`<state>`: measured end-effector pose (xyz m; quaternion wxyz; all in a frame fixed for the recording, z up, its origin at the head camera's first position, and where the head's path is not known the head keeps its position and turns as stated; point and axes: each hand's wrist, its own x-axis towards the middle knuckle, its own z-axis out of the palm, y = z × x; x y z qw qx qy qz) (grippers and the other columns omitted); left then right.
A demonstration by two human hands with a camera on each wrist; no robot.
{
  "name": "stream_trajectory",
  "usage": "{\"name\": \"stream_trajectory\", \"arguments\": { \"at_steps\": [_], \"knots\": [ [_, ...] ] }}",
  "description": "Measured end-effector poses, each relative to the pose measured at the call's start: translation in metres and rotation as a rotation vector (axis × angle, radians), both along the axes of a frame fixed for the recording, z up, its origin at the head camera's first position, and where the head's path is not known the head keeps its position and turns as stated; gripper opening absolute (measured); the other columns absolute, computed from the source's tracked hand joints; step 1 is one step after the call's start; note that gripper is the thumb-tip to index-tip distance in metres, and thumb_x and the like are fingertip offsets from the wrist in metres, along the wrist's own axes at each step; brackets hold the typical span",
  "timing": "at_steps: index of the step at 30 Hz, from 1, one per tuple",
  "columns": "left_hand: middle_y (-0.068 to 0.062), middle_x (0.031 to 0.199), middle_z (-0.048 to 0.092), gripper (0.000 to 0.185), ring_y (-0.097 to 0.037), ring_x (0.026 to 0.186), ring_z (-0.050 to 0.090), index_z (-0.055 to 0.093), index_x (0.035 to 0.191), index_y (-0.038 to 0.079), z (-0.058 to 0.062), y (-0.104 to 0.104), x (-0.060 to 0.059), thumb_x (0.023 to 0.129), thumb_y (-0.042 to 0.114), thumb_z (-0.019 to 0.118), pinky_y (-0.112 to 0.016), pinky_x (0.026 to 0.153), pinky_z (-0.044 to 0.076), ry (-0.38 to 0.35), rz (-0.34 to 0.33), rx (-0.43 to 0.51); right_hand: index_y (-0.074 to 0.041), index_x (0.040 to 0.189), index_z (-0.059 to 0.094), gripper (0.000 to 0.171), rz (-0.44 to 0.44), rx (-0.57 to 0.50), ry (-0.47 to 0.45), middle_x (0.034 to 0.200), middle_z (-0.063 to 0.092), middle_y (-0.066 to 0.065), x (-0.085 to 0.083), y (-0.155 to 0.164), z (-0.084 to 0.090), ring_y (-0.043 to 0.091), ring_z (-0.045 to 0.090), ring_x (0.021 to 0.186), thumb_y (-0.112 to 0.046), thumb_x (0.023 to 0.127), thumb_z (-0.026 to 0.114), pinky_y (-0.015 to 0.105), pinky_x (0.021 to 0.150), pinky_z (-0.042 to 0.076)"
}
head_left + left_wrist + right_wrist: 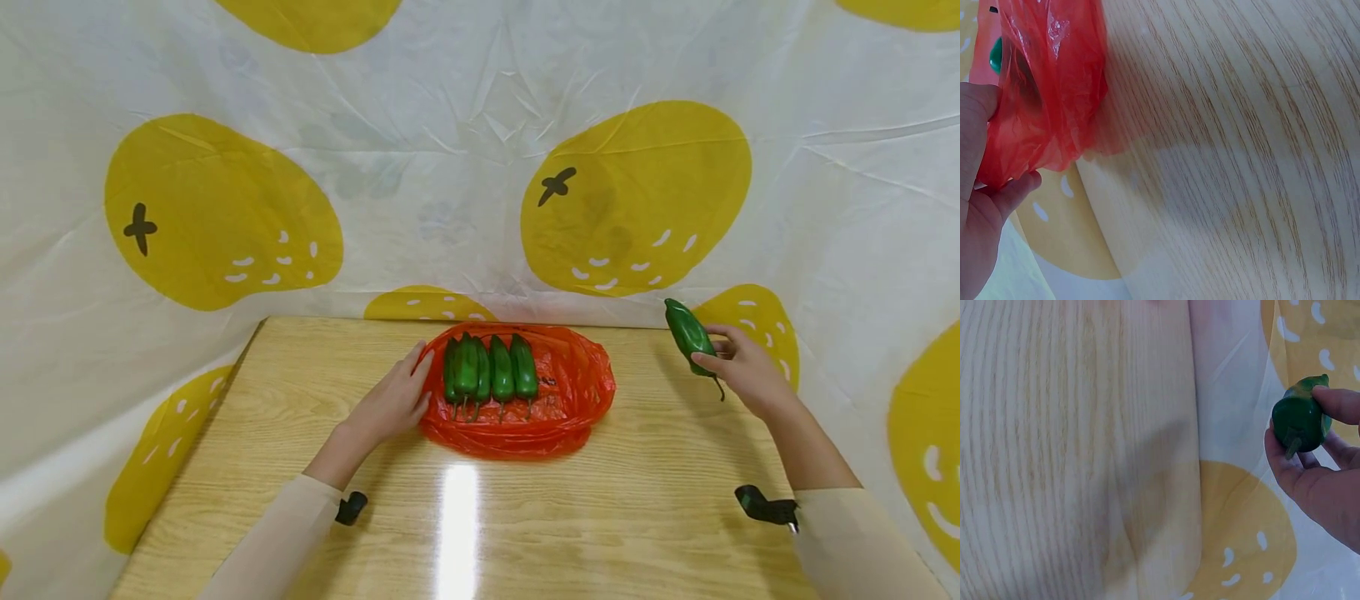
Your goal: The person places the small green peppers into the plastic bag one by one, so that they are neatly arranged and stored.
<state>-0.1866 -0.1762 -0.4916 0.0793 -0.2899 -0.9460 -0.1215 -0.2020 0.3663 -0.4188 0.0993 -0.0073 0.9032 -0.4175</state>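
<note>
At the right of the head view my right hand [738, 367] holds a green pepper [687, 336] above the table, its stem pointing down. The right wrist view has the pepper [1299, 419] stem-end on, pinched between thumb and fingers. A red plastic bag [581, 417] lies spread on the table, its sides bunched into a rim. Inside it several green peppers [501, 371] line up side by side, stems towards me. My left hand [393, 396] grips the bag's left side; the left wrist view shows the crumpled plastic [1063, 81] between its thumb and fingers.
The light wooden table [315, 358] ends at the back against a white sheet [450, 208] printed with yellow fruit. Black wrist mounts [763, 505] stick out from both sleeves.
</note>
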Motion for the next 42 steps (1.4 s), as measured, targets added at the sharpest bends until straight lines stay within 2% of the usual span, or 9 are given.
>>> {"name": "stream_trajectory", "arguments": {
  "at_steps": [3, 5, 8, 11, 13, 20, 25, 29, 42],
  "knots": [
    [-0.034, 0.159, 0.034, 0.068, -0.047, 0.137, 0.052, 0.04, 0.152, -0.011, 0.0, 0.0, 0.0, 0.097, 0.015, 0.068, -0.052, 0.111, 0.048, 0.009, -0.004, 0.002, 0.008, 0.158, 0.022, 0.07, 0.03, -0.045, -0.001, 0.145, 0.042, 0.04, -0.001, -0.007, 0.004, -0.005, 0.052, 0.098, -0.026, 0.107, 0.057, 0.016, 0.077, 0.054],
    [-0.034, 0.16, 0.034, 0.068, -0.047, 0.137, 0.052, 0.039, 0.152, -0.011, 0.001, 0.0, -0.001, 0.097, 0.015, 0.068, -0.052, 0.111, 0.048, 0.011, -0.004, 0.002, 0.008, 0.157, 0.023, 0.07, 0.043, -0.044, 0.002, 0.145, 0.043, 0.04, -0.001, -0.012, 0.007, -0.001, 0.054, 0.101, -0.026, 0.107, 0.058, 0.016, 0.078, 0.055],
    [-0.033, 0.16, 0.034, 0.068, -0.047, 0.138, 0.051, 0.039, 0.153, -0.011, 0.001, 0.001, -0.001, 0.097, 0.016, 0.067, -0.052, 0.112, 0.048, -0.002, -0.001, 0.0, 0.006, 0.157, 0.027, 0.069, 0.053, -0.007, 0.011, 0.145, 0.046, 0.038, -0.002, -0.02, 0.012, 0.019, 0.062, 0.113, -0.028, 0.106, 0.059, 0.016, 0.078, 0.055],
    [-0.032, 0.162, 0.031, 0.068, -0.046, 0.139, 0.05, 0.038, 0.154, -0.01, 0.001, 0.001, -0.001, 0.098, 0.016, 0.066, -0.052, 0.113, 0.047, -0.023, 0.01, -0.005, 0.006, 0.157, 0.027, 0.07, 0.065, 0.012, 0.006, 0.147, 0.045, 0.039, -0.003, -0.028, 0.017, 0.043, 0.056, 0.126, -0.03, 0.106, 0.058, 0.013, 0.077, 0.053],
    [-0.032, 0.163, 0.03, 0.068, -0.046, 0.139, 0.049, 0.037, 0.154, -0.01, 0.001, 0.001, -0.002, 0.098, 0.016, 0.066, -0.052, 0.113, 0.046, -0.032, 0.014, -0.005, 0.005, 0.157, 0.026, 0.07, 0.075, 0.005, -0.003, 0.149, 0.043, 0.038, -0.004, -0.033, 0.02, 0.05, 0.05, 0.132, -0.032, 0.106, 0.058, 0.012, 0.077, 0.052],
    [-0.033, 0.162, 0.031, 0.068, -0.047, 0.137, 0.052, 0.038, 0.153, -0.011, 0.003, 0.0, 0.0, 0.098, 0.016, 0.067, -0.051, 0.111, 0.049, -0.014, 0.011, -0.002, -0.002, 0.153, 0.035, 0.062, 0.126, 0.009, 0.01, 0.144, 0.051, 0.028, -0.006, -0.055, 0.033, 0.041, 0.057, 0.124, -0.034, 0.105, 0.059, 0.018, 0.082, 0.052],
    [-0.033, 0.162, 0.031, 0.068, -0.047, 0.137, 0.052, 0.039, 0.153, -0.011, 0.003, 0.0, 0.001, 0.098, 0.016, 0.067, -0.052, 0.111, 0.048, -0.009, 0.01, 0.008, 0.002, 0.151, 0.036, 0.059, 0.181, -0.031, 0.021, 0.14, 0.052, 0.029, -0.009, -0.07, 0.035, 0.041, 0.058, 0.122, -0.026, 0.105, 0.06, 0.02, 0.081, 0.055],
    [-0.033, 0.161, 0.032, 0.068, -0.047, 0.137, 0.051, 0.039, 0.153, -0.011, 0.003, 0.0, 0.0, 0.097, 0.015, 0.067, -0.052, 0.111, 0.048, -0.007, 0.009, 0.008, 0.003, 0.149, 0.039, 0.055, 0.227, -0.052, 0.017, 0.138, 0.052, 0.028, -0.01, -0.084, 0.036, 0.043, 0.057, 0.123, -0.022, 0.104, 0.061, 0.027, 0.084, 0.057],
    [-0.034, 0.161, 0.032, 0.067, -0.048, 0.133, 0.054, 0.039, 0.153, -0.011, 0.003, 0.002, -0.001, 0.097, 0.014, 0.067, -0.052, 0.11, 0.049, -0.004, 0.003, 0.001, 0.007, 0.141, 0.05, 0.048, 0.36, -0.135, -0.013, 0.132, 0.06, 0.028, -0.019, -0.13, 0.021, 0.038, 0.064, 0.117, -0.012, 0.1, 0.067, 0.031, 0.084, 0.062]
  ]
}}
